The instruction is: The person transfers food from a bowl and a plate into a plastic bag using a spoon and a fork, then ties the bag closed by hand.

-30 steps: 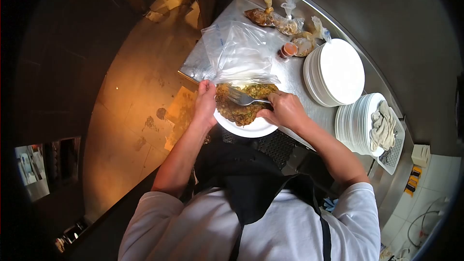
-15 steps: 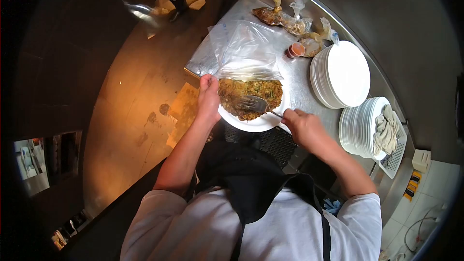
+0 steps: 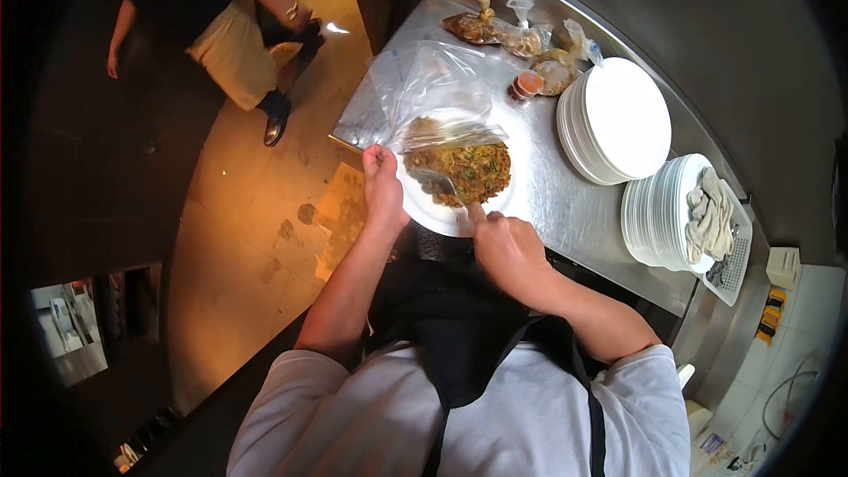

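Note:
A white plate [image 3: 439, 213] at the near edge of the steel counter [image 3: 565, 203] carries a browned, herb-flecked omelette [image 3: 468, 170]. My left hand [image 3: 382, 181] grips the plate's left rim beside the mouth of a clear plastic bag [image 3: 433, 93]. The bag's opening lies over the far part of the omelette. My right hand [image 3: 503, 250] holds a fork [image 3: 439, 184] by its handle, tines resting against the omelette's near-left side.
Two stacks of white plates [image 3: 618, 119] [image 3: 658, 221] stand to the right, one with a cloth [image 3: 711, 221] on it. Tied bags of food [image 3: 521, 35] and a small sauce cup [image 3: 527, 84] sit at the back. Another person [image 3: 221, 9] stands on the floor at upper left.
My right hand has swung from the plate's right side to its near edge with the fork. The omelette has slid further into the bag's mouth. A person has stepped into view at upper left.

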A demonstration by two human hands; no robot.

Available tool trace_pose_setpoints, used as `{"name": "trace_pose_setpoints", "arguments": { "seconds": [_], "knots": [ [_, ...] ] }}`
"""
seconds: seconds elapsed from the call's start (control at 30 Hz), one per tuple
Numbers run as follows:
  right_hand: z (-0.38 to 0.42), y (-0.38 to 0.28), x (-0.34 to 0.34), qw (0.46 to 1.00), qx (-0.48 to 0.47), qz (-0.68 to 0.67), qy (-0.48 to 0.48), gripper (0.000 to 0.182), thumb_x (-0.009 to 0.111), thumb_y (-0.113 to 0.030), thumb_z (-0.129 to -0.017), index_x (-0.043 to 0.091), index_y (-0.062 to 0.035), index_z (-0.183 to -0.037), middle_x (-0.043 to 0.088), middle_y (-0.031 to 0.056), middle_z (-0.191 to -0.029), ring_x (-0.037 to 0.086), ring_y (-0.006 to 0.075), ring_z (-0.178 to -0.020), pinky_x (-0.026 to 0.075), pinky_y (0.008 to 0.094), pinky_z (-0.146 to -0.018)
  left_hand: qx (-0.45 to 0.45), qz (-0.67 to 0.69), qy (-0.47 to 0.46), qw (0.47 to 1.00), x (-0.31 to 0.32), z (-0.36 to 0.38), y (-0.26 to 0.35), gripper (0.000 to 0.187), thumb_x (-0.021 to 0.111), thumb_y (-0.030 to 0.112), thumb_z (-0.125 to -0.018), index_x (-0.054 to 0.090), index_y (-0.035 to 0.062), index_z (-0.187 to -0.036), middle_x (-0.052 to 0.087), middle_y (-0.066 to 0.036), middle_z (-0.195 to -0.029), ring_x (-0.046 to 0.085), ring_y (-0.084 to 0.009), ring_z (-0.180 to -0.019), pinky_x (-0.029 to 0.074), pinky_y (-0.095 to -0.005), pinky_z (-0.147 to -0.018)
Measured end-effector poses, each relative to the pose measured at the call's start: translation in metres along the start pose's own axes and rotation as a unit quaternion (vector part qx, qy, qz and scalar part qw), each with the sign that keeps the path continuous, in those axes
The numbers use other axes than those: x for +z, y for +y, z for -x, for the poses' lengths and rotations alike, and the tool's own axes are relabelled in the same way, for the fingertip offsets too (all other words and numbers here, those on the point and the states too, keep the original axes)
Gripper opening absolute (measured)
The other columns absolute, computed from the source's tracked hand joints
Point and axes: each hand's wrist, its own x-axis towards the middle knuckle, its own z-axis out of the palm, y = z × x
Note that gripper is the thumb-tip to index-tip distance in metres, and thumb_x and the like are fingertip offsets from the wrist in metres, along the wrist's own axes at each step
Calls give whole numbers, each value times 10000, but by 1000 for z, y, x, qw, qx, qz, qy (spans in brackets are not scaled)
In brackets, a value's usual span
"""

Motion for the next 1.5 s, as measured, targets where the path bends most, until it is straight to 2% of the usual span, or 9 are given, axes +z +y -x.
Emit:
{"name": "trace_pose_setpoints", "arguments": {
  "seconds": [0.1,0.23,0.27,0.37,0.47,0.8,0.9,1.2,1.5],
  "knots": [
    [-4,2,-4,1000,-1,-13,5,247,562,-82,-831,626,21,-1047,664,169,-689,682,307,-579,554,392,-516,-12,26,2,1000,7,10,4,71,463,184,-1039,433,136,-1081,472,-4,-1004,458,-122,-922,445,-304,-826],
    [22,33,-43,998,-25,-55,15,346,569,-45,-797,654,-3,-1129,678,187,-777,690,328,-672,568,404,-603,-61,24,6,998,-2,6,8,105,477,202,-1037,446,141,-1117,508,-9,-1034,490,-131,-945,451,-310,-845],
    [32,58,-37,998,-17,-42,42,413,580,-28,-771,668,-47,-1174,681,176,-819,688,326,-713,563,417,-643,-73,25,8,997,-3,5,10,116,479,205,-1037,449,144,-1131,519,-13,-1046,500,-135,-958,454,-312,-852],
    [41,107,-67,998,18,62,23,346,533,-40,-850,696,-129,-1142,675,110,-786,677,294,-671,546,411,-593,-97,23,2,995,-16,-3,9,146,479,213,-1037,452,155,-1168,541,-21,-1071,520,-144,-991,461,-318,-871],
    [39,134,-65,993,-36,113,-8,324,547,-62,-849,700,-137,-1125,670,102,-771,677,281,-668,541,404,-580,-112,9,1,994,-19,-7,11,164,478,223,-1038,452,161,-1187,552,-26,-1073,537,-153,-993,476,-328,-870],
    [-1,143,-42,986,-70,152,9,273,544,-70,-836,685,-131,-1062,649,72,-727,682,239,-691,533,377,-566,-139,25,-13,990,-15,-1,24,167,455,235,-1046,440,173,-1200,564,-36,-1076,571,-171,-977,515,-353,-850],
    [-12,146,-25,983,-85,149,64,285,542,-68,-830,682,-138,-1068,656,74,-744,681,245,-685,533,376,-559,-136,27,-29,990,-16,1,23,161,454,233,-1046,441,176,-1196,563,-34,-1077,572,-173,-975,519,-359,-851],
    [7,140,-40,992,-79,95,-15,353,517,-51,-837,690,-157,-1126,651,76,-736,666,267,-635,529,393,-551,-135,22,-32,990,-19,-2,21,163,459,237,-1045,442,175,-1195,561,-36,-1096,573,-178,-1003,520,-362,-850],
    [-7,148,-35,993,-83,80,31,322,539,-65,-812,691,-135,-1088,672,85,-736,679,258,-646,529,381,-537,-140,52,-53,987,-23,6,15,182,463,240,-1044,438,164,-1207,547,-39,-1140,572,-180,-1034,513,-372,-890]
  ]
}}
